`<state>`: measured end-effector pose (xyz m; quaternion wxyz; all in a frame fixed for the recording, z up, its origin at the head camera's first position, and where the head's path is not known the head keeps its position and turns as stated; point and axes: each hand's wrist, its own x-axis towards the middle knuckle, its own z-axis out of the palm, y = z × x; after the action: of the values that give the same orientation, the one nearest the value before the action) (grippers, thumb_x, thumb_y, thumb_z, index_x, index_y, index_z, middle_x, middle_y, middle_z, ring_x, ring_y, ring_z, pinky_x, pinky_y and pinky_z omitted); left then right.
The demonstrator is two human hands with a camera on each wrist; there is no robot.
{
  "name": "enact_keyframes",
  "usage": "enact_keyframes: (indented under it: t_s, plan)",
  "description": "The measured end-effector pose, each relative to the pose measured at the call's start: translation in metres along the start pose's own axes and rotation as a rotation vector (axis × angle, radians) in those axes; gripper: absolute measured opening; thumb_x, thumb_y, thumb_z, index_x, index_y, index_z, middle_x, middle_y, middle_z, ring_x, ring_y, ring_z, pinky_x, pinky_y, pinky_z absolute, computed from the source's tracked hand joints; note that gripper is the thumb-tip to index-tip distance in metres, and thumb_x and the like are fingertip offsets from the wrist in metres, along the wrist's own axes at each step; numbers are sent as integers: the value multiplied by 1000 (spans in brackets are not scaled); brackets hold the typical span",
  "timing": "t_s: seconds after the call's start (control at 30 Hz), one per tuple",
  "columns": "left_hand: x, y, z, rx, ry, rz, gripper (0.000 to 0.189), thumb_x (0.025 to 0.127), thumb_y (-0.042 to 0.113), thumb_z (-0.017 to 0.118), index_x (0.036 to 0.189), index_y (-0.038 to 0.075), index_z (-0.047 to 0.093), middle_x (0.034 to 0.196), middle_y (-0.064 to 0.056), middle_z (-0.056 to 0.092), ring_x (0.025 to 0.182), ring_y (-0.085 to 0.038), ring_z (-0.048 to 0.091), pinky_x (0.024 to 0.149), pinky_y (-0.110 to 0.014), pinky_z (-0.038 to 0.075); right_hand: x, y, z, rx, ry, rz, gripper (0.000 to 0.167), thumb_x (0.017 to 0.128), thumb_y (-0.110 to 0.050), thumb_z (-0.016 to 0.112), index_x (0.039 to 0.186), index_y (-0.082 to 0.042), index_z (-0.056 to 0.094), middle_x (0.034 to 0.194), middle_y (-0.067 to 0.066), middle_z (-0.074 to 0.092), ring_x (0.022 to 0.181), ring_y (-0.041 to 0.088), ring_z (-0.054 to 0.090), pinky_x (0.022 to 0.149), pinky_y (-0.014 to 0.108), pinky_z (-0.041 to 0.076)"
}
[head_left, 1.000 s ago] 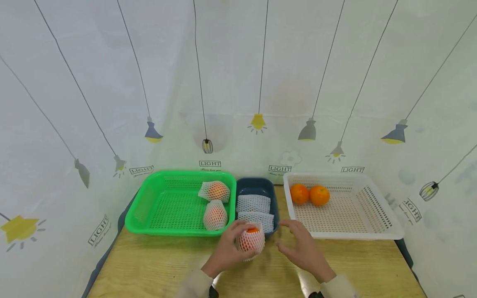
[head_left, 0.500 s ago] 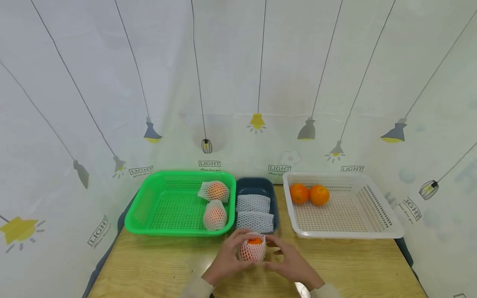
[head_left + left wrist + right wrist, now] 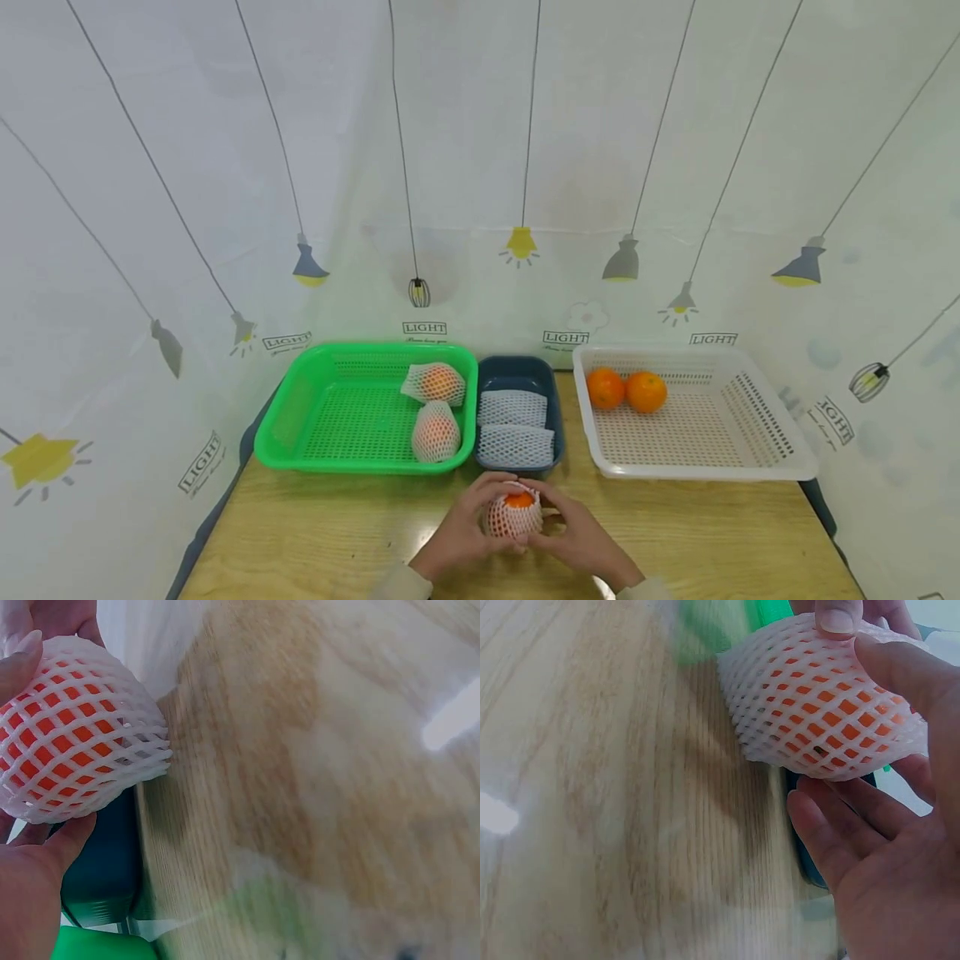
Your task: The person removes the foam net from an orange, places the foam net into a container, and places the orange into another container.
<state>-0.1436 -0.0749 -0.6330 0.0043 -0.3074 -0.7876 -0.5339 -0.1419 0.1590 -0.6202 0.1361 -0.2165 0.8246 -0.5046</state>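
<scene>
Between both hands, above the near part of the wooden table, is an orange (image 3: pixel 519 500) inside a white foam net (image 3: pixel 513 523). My left hand (image 3: pixel 461 532) grips it from the left, thumb in front and fingers behind. From the right, my right hand (image 3: pixel 579 537) holds the netted fruit with thumb and fingers. The right wrist view shows both thumbs close together on the net (image 3: pixel 825 697), whose narrower end hangs loose past the fruit. In the left wrist view the orange's skin shows through the mesh (image 3: pixel 75 735).
A green basket (image 3: pixel 360 468) at left contains two netted oranges (image 3: pixel 435 433). Beside it a dark blue tray (image 3: pixel 517 365) holds flat foam nets (image 3: pixel 516 446). Two bare oranges (image 3: pixel 646 392) lie in the white basket (image 3: pixel 705 473) at right. A printed curtain stands behind the table.
My right hand has come in from the right and now holds the netted orange together with my left. Both hands have drawn slightly nearer to the body, away from the blue tray.
</scene>
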Motion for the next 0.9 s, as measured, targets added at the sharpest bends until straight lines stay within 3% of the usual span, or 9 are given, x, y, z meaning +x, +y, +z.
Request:
enact_keyframes:
  t_s: [0.27, 0.43, 0.73, 0.9]
  plan:
    - [-2, 0, -1, 37, 7, -17, 69, 73, 30, 93, 135, 30, 62, 144, 4, 56, 140, -19, 49, 117, -37, 44, 1, 3, 1, 37, 1, 9, 64, 90, -40, 79, 147, -29, 52, 146, 0, 59, 125, 23, 62, 98, 34, 57]
    - [-3, 0, -2, 40, 7, -26, 69, 75, 31, 92, 136, 30, 61, 144, -4, 59, 138, -19, 52, 116, -36, 45, 0, 2, 2, 37, 30, -8, 56, 90, -36, 79, 141, -26, 58, 142, 2, 63, 123, 16, 62, 96, 35, 58]
    - [-9, 2, -4, -44, -9, -211, 90, 79, 37, 89, 155, 27, 42, 150, -4, 55, 136, -18, 54, 111, -39, 49, -1, 2, 6, 20, 98, -26, 45, 90, -35, 79, 132, -27, 66, 137, 0, 67, 119, 7, 62, 89, 34, 60]
    - [-16, -3, -4, -16, 19, -212, 73, 79, 36, 89, 142, 22, 56, 141, 1, 61, 131, -16, 57, 110, -33, 49, -1, 0, 8, 19, 137, -58, 43, 89, -32, 80, 129, -25, 69, 133, 1, 70, 116, 7, 64, 87, 34, 61]
